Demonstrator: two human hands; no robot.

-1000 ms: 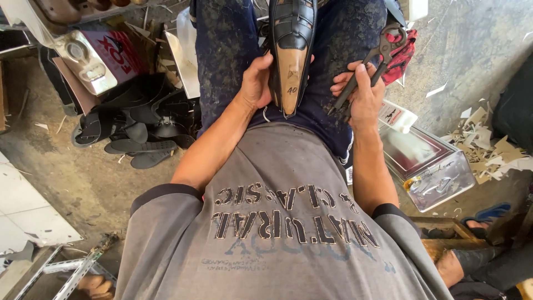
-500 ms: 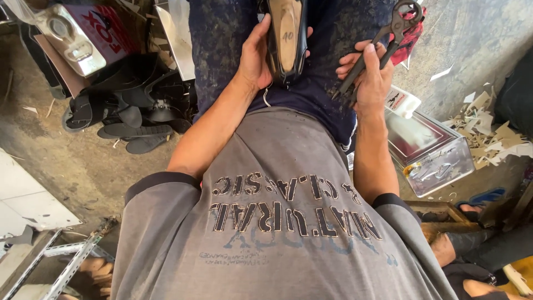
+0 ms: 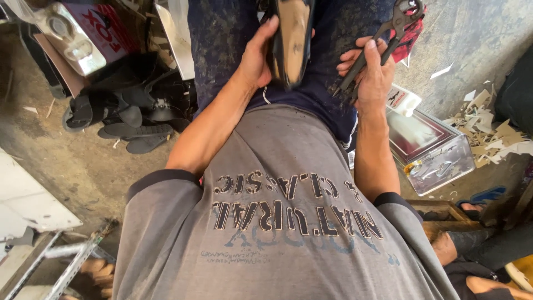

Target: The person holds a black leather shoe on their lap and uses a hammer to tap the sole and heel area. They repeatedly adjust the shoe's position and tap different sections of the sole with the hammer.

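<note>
Below me: dusty concrete floor, black shoe soles piled on it, metal box, cardboard scraps.

Between the left hand and right hand the lap lies open; black soles crowd left, a metal tin right.

left hand gripping shoe, right hand holding pincers

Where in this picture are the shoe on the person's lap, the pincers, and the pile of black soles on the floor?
Black shoe with tan sole (image 3: 291,41): head view, on the middle of the upturned sole.
Dark metal pincers (image 3: 383,41): head view, on the handles above the right hand.
Pile of black soles (image 3: 133,130): head view, on one flat sole.
</note>
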